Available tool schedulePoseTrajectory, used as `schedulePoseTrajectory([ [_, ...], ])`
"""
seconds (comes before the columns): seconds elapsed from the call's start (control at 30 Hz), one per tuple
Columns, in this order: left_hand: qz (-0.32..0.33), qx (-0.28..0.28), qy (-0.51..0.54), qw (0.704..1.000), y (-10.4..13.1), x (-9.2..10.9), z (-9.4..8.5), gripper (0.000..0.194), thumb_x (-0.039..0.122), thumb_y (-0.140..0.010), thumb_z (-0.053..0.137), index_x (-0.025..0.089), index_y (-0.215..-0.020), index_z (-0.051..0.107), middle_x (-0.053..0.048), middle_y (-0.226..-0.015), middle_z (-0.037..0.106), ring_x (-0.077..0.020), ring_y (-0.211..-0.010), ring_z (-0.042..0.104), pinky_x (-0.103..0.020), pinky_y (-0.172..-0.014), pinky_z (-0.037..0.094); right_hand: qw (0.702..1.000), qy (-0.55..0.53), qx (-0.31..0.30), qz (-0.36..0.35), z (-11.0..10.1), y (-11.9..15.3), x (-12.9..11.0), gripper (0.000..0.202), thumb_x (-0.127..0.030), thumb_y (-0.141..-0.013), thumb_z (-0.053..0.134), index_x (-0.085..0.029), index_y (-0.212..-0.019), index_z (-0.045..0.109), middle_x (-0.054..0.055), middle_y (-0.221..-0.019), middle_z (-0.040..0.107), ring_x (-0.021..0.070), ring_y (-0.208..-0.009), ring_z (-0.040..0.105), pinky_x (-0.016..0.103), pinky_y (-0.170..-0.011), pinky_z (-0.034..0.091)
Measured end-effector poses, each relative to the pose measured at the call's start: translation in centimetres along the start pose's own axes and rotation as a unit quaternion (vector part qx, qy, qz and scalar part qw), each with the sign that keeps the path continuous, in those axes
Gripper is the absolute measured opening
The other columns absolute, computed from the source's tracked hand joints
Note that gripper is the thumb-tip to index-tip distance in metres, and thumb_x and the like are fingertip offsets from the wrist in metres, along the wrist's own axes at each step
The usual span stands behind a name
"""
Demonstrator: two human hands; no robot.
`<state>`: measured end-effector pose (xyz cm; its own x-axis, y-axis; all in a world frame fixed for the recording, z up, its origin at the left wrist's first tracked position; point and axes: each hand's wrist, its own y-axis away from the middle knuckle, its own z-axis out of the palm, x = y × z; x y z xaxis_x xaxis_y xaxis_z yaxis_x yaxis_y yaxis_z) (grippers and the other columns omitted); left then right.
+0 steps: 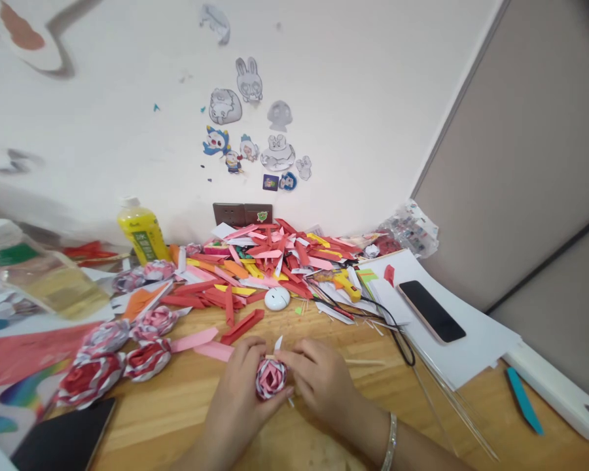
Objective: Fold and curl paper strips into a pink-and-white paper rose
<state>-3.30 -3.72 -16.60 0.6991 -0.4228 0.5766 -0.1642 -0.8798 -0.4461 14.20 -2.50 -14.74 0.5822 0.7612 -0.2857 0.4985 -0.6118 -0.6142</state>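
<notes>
A round paper flower with a pink centre and grey-and-white edges is low in the middle of the head view, above the wooden table. My left hand is closed round its left side, the thumb below it. At its upper right, the fingers of my right hand are bent together and touch the flower's rim. A small white strip tip sticks up between the two hands. Pink folded strips lie just left of my left hand.
Folded paper strips are heaped by the wall. Finished paper flowers, a tablet, a yellow bottle and a large jar stand or lie left. A glue gun, black cable, phone, thin sticks and teal cutter are right.
</notes>
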Motion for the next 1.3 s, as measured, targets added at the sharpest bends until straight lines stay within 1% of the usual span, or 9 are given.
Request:
schedulePoseTrajectory([
  [0.27, 0.034, 0.008, -0.028, 0.999, 0.2, -0.4, 0.4, 0.035, 0.037, -0.068, 0.071, 0.021, -0.096, 0.058, -0.010, -0.105, 0.059, -0.0292, -0.101, 0.059, -0.044, -0.083, 0.052, 1.000, -0.023, 0.013, 0.016, -0.2, 0.2, 0.0, 0.031, -0.031, -0.097, 0.041, -0.020, -0.097, 0.070, 0.006, -0.077, 0.062, 0.0155, -0.065, 0.054, 0.026, -0.057, 0.039],
  [0.43, 0.055, 0.007, -0.050, 0.997, 0.3, -0.2, 0.3, 0.030, 0.032, -0.068, 0.069, 0.020, -0.094, 0.059, -0.011, -0.104, 0.059, -0.0294, -0.099, 0.059, -0.044, -0.082, 0.053, 0.997, -0.051, 0.015, 0.059, 0.0, 0.1, -0.3, 0.026, -0.028, -0.094, 0.046, -0.020, -0.090, 0.071, 0.004, -0.070, 0.061, 0.0150, -0.062, 0.056, 0.026, -0.055, 0.037],
  [0.57, 0.069, 0.007, -0.054, 0.996, 0.3, 0.0, 0.2, 0.029, 0.032, -0.069, 0.067, 0.020, -0.095, 0.058, -0.011, -0.104, 0.060, -0.0285, -0.098, 0.060, -0.042, -0.080, 0.053, 0.994, -0.063, 0.002, 0.086, 0.0, 0.1, -0.5, 0.022, -0.026, -0.091, 0.049, -0.020, -0.084, 0.069, 0.003, -0.069, 0.063, 0.0148, -0.062, 0.058, 0.025, -0.056, 0.037],
  [0.8, 0.078, 0.009, -0.060, 0.995, 0.4, 0.0, 0.3, 0.032, 0.031, -0.068, 0.068, 0.020, -0.097, 0.057, -0.011, -0.104, 0.059, -0.0290, -0.098, 0.060, -0.042, -0.081, 0.053, 0.991, -0.087, -0.032, 0.098, -0.1, 0.2, -0.5, 0.019, -0.024, -0.093, 0.045, -0.021, -0.088, 0.063, 0.001, -0.072, 0.067, 0.0142, -0.062, 0.060, 0.024, -0.057, 0.036],
  [0.93, 0.081, 0.006, -0.067, 0.994, 0.5, 0.1, 0.2, 0.032, 0.031, -0.069, 0.068, 0.020, -0.097, 0.057, -0.011, -0.104, 0.059, -0.0290, -0.098, 0.060, -0.042, -0.081, 0.053, 0.996, -0.044, -0.059, 0.060, -0.3, 0.1, -0.2, 0.024, -0.026, -0.095, 0.040, -0.020, -0.083, 0.060, 0.001, -0.067, 0.066, 0.0142, -0.057, 0.058, 0.024, -0.053, 0.034],
  [1.03, 0.090, -0.001, -0.075, 0.993, 0.6, -0.1, 0.2, 0.030, 0.033, -0.070, 0.067, 0.020, -0.095, 0.057, -0.011, -0.104, 0.059, -0.0289, -0.098, 0.060, -0.041, -0.080, 0.053, 0.997, 0.035, -0.074, -0.011, -0.1, 0.3, 0.3, 0.030, -0.025, -0.097, 0.033, -0.018, -0.082, 0.058, 0.004, -0.064, 0.063, 0.0153, -0.052, 0.055, 0.026, -0.049, 0.030],
  [1.13, 0.098, 0.004, -0.081, 0.992, 0.6, -0.4, 0.4, 0.032, 0.037, -0.071, 0.066, 0.020, -0.096, 0.057, -0.012, -0.104, 0.059, -0.0292, -0.098, 0.060, -0.041, -0.081, 0.053, 0.990, 0.080, -0.090, -0.068, 0.2, 0.5, 0.7, 0.031, -0.024, -0.098, 0.030, -0.016, -0.087, 0.058, 0.005, -0.066, 0.063, 0.0165, -0.054, 0.055, 0.027, -0.049, 0.030],
  [1.2, 0.097, 0.009, -0.085, 0.992, 0.7, -0.5, 0.4, 0.033, 0.040, -0.072, 0.066, 0.020, -0.097, 0.057, -0.012, -0.105, 0.060, -0.0295, -0.099, 0.060, -0.042, -0.081, 0.053, 0.990, 0.079, -0.089, -0.073, 0.4, 0.6, 0.9, 0.031, -0.027, -0.099, 0.030, -0.016, -0.089, 0.058, 0.005, -0.069, 0.064, 0.0160, -0.056, 0.056, 0.027, -0.050, 0.031],
  [1.3, 0.105, 0.011, -0.092, 0.990, 0.7, -0.5, 0.4, 0.035, 0.042, -0.073, 0.066, 0.020, -0.098, 0.057, -0.013, -0.105, 0.060, -0.0299, -0.098, 0.060, -0.042, -0.081, 0.053, 0.994, 0.049, -0.088, -0.039, 0.3, 0.5, 1.0, 0.030, -0.030, -0.100, 0.032, -0.019, -0.087, 0.056, 0.003, -0.070, 0.066, 0.0143, -0.056, 0.058, 0.025, -0.050, 0.032],
])
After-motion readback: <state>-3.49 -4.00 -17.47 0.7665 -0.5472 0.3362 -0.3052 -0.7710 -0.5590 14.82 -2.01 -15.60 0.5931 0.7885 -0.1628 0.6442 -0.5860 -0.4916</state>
